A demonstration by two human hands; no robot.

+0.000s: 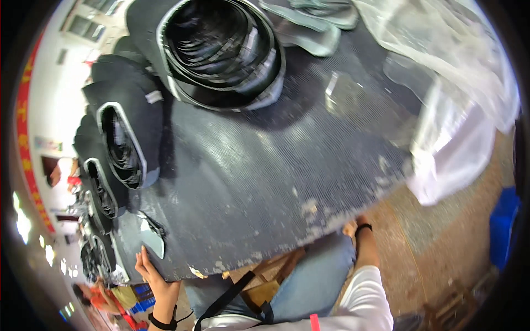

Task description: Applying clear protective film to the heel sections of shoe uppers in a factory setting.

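Observation:
My left hand [153,274] rests at the table's near left corner with its fingers stretched out. Its fingertips are at the lower edge of a small pale grey flat piece [155,243] with a dark part on top, too small to name surely. I cannot tell whether they touch it. Lower right, my right hand [351,227] is at the table's near edge, beside my knee; its fingers are mostly hidden. Black fabric shoe uppers with white-edged openings stand nested in stacks along the left, one stack [149,118] closest to my left hand.
A large nested roll of black pieces [226,102] stands at the far side of the dark worn tabletop [237,182]. Grey insole-like pieces [323,41] lie beside it. Clear plastic bags [458,143] hang over the right edge. A blue bin [503,229] stands on the floor; another person [107,298] sits at left.

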